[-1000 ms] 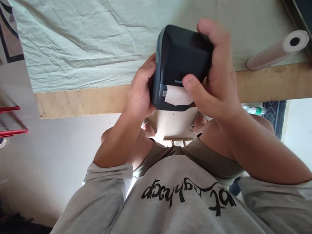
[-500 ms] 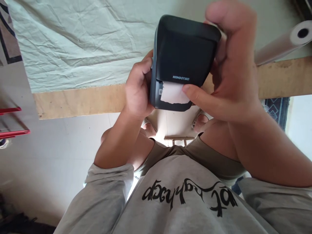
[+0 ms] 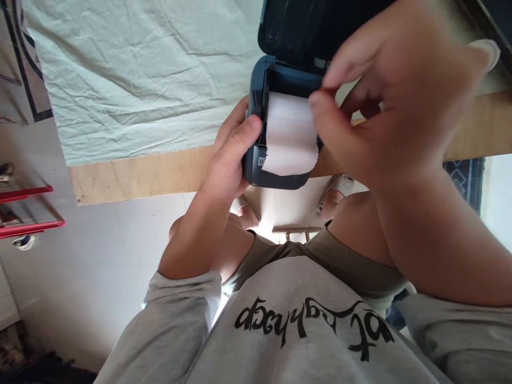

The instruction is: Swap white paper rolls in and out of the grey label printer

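Holding open label printer [image 3: 276, 128], unbranded.

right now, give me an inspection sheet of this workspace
surface: wooden table under a creased pale cloth
job's things: dark printer, lid open, white paper over its front
clutter: paper roll, mostly hidden by the right hand
grippers: left hand grips the printer's side; right hand, blurred, thumb at the paper's edge
cables: nothing seen
surroundings: pale floor, red bars, patterned rug
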A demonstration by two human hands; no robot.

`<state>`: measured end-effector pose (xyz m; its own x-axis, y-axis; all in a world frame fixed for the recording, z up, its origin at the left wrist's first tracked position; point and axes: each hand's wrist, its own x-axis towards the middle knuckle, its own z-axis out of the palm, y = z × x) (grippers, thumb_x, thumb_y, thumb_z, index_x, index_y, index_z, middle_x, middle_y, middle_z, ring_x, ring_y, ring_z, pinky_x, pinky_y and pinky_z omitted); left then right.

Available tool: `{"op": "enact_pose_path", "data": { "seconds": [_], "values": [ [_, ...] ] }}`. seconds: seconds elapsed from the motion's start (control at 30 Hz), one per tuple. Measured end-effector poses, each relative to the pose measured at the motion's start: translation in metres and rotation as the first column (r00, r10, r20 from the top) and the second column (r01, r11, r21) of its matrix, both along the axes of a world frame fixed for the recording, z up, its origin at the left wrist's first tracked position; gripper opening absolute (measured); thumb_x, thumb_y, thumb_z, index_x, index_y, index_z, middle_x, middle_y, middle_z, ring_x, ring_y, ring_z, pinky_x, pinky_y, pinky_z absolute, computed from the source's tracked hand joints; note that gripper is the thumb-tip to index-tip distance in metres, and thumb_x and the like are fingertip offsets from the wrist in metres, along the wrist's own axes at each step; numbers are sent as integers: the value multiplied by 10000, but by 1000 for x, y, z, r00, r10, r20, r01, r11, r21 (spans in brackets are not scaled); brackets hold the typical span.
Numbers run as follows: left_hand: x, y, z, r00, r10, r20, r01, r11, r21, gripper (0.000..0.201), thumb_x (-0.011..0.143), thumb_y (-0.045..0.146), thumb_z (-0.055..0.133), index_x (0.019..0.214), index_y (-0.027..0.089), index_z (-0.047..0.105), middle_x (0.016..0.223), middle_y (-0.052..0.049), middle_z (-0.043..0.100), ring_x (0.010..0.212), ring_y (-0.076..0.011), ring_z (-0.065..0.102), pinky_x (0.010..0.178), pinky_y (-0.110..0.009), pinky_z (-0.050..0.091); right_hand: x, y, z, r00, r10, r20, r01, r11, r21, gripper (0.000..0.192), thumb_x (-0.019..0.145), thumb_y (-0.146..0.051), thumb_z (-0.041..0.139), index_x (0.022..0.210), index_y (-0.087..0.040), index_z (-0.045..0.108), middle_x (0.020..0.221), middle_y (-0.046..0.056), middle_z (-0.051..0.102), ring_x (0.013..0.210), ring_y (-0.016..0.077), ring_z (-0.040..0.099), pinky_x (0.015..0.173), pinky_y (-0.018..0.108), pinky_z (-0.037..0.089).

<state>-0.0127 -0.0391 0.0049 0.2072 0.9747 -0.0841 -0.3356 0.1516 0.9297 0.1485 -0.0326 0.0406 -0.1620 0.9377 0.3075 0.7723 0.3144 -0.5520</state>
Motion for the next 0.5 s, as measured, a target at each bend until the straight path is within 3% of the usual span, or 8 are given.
{"op": "enact_pose_path", "data": {
  "seconds": [0.03, 0.1, 0.17, 0.33, 0.43, 0.5],
  "values": [
    [-2, 1, -1, 1000, -16, -13, 17, 1000, 6, 280, 759, 441, 471, 909, 226, 568, 917, -53, 615, 876, -203, 565, 679, -301, 429, -1, 0, 2, 992, 26, 121, -31, 999, 37, 200, 787, -351, 410, 877, -233, 544, 755, -19, 534, 660, 71, 490, 727, 292, 444],
    [-5, 2, -2, 997, -62, -37, 63, 998, 13, 272, 740, 449, 504, 881, 228, 578, 842, -47, 602, 785, -179, 552, 614, -285, 415, -3, 0, 5, 966, 69, 249, -69, 998, -9, 212, 777, -332, 419, 928, -268, 553, 813, -30, 567, 707, 101, 517, 725, 308, 445],
    [-7, 3, -1, 994, -95, -49, 96, 995, 18, 277, 720, 462, 531, 854, 225, 582, 783, -42, 575, 708, -156, 528, 564, -270, 392, -5, 1, 6, 953, 67, 297, -53, 997, -54, 238, 763, -364, 447, 955, -278, 559, 806, -13, 573, 735, 129, 530, 730, 331, 450],
    [-4, 1, 2, 995, -73, -72, 73, 997, -9, 257, 752, 448, 485, 836, 229, 588, 775, -46, 550, 677, -151, 509, 539, -272, 347, -3, 2, 8, 936, 150, 318, -117, 986, -120, 378, 690, -398, 542, 1052, -297, 503, 692, -30, 538, 619, 91, 489, 709, 344, 474],
    [-1, 0, 1, 999, -44, -19, 44, 999, -31, 251, 746, 431, 501, 820, 209, 592, 779, -39, 560, 691, -141, 518, 566, -262, 366, 6, -2, 11, 969, 178, 171, -154, 977, -146, 384, 686, -408, 550, 1051, -299, 504, 846, -53, 581, 588, 54, 482, 728, 340, 479],
    [0, 0, 0, 1000, -1, 21, 2, 997, -73, 244, 747, 411, 514, 813, 190, 592, 752, -29, 557, 698, -123, 521, 600, -245, 390, 13, -4, 12, 968, 211, -136, -234, 957, -174, 401, 678, -400, 572, 1055, -281, 507, 958, -35, 573, 609, 48, 497, 647, 283, 478]
  ]
}}
